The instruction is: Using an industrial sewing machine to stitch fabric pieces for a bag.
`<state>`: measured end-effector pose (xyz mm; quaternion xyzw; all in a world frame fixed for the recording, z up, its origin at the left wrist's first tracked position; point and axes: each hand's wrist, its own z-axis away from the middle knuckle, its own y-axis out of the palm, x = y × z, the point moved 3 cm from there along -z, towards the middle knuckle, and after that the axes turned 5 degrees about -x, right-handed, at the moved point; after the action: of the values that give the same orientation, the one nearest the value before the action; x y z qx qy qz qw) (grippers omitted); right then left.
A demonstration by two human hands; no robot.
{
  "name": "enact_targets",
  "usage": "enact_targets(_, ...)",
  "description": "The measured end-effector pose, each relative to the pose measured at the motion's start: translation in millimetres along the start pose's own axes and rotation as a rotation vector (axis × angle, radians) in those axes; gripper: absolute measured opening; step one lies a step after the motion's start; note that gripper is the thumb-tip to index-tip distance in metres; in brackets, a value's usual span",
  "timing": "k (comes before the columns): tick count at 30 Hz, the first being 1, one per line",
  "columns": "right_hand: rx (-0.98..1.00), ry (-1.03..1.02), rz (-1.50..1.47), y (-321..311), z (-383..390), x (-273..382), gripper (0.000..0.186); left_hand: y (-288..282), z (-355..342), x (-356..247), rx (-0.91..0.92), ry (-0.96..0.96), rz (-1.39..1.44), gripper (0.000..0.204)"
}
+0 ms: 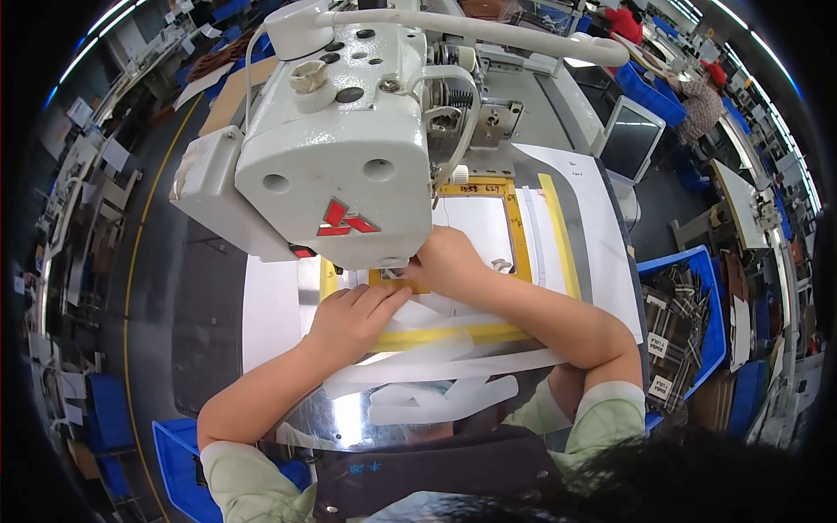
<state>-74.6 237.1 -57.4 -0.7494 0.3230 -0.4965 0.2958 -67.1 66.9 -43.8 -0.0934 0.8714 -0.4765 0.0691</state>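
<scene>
A large white industrial sewing machine head [336, 139] hangs over a yellow rectangular template frame [523, 248] lying on a white sheet. My left hand [353, 318] rests flat on the frame's near edge, fingers pointing toward the needle area. Just under the machine head, my right hand [445, 261] has its fingers curled on something small by the frame; what it pinches is hidden. Several long white fabric strips [436, 383] lie loosely across the table edge between my forearms.
A blue bin [702, 301] at the right holds plaid fabric pieces. A small screen [632, 139] stands behind the table at the right. Another blue bin [179, 462] is at the lower left. Other people in red caps work at stations far back right.
</scene>
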Motion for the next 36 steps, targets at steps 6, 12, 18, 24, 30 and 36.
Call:
enact_targets(6,-0.195,0.017,0.059,-32.4,5.4,-7.5,0.018,-8.7,12.1,6.7,-0.058,-0.06,-0.013,0.035)
enact_targets(12,0.235,0.182,-0.388,-12.2,40.9,36.7,0.025,-16.9,6.6,2.5,-0.194,0.032,-0.029,0.036)
enact_targets(18,0.265,0.309,-0.153,-21.3,26.4,15.8,0.028,-14.0,3.3,-0.6,-0.025,-0.117,-0.164,0.033)
enact_targets(24,0.202,0.198,-0.022,-14.1,15.6,10.7,0.029,-21.0,3.2,-26.3,-0.041,0.008,0.026,0.03)
enact_targets(30,0.196,0.335,0.033,-24.2,11.1,-7.3,0.029,-11.9,2.8,-20.0,0.042,-0.101,0.054,0.036)
enact_targets(36,0.215,0.333,0.06,-32.2,13.5,-15.7,0.029,5.7,5.3,-9.8,0.176,-0.243,0.102,0.059)
